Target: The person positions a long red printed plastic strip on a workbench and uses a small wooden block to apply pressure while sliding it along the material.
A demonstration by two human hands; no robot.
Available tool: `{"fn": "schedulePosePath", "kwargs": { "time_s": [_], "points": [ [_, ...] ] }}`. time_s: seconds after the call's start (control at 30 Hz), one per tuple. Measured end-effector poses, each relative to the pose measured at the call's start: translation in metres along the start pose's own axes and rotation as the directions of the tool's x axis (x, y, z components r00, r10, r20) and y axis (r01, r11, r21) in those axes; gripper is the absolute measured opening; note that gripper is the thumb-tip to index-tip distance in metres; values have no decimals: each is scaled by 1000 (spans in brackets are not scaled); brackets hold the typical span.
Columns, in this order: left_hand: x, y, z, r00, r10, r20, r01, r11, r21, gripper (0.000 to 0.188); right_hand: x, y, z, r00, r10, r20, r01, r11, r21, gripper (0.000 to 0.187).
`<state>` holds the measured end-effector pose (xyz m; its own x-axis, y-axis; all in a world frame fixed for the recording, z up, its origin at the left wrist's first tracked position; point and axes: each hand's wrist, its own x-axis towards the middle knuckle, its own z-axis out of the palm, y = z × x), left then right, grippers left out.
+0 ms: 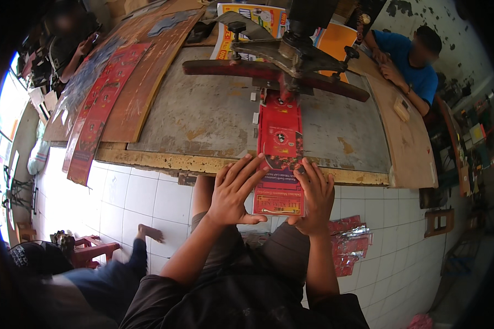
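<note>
A long red printed strip [280, 192], perhaps a stack of packaging sheets, runs from under a press toward me. Its near end juts past the table's front edge. My left hand [236, 192] lies along the strip's left side, fingers stretched and spread, thumb pointing inward by the near corner. Against the right side rests my right hand [314, 197], its fingers extended and its thumb at the other near corner. Over the strip's far end stands the press head [293, 60], dark metal with a wide reddish bar. How far the strip reaches beneath it is hidden.
The worn metal-topped table [197, 115] has a wooden front edge. Red strips [107, 98] lie on a brown board at left. Red and silvery packs [350, 244] lie on the tiled floor. A person in blue [411, 71] sits at right; others are at left.
</note>
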<state>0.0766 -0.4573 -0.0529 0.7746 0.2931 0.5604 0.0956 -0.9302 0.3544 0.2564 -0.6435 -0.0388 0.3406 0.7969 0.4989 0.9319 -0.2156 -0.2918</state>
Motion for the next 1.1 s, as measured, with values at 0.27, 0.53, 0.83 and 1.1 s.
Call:
{"fn": "schedulePosePath", "kwargs": {
  "time_s": [0.27, 0.53, 0.83, 1.1],
  "points": [
    [0, 4, 1, 999, -41, -1, 41, 999, 17, 107, 1, 0, -4, 1000, 9, 12, -10, 996, 92, 111],
    [-1, 4, 10, 998, -43, -37, 44, 998, 39, 114, -3, 5, -2, 1000, 15, 9, -16, 987, 158, 108],
    [-1, 5, 15, 996, -55, -68, 58, 997, 46, 117, -6, 9, 4, 1000, 15, -18, -11, 979, 202, 106],
    [-3, 4, 17, 996, -60, -64, 63, 996, 57, 119, -7, 10, 7, 1000, 13, -23, -8, 977, 215, 108]
  ]
}}
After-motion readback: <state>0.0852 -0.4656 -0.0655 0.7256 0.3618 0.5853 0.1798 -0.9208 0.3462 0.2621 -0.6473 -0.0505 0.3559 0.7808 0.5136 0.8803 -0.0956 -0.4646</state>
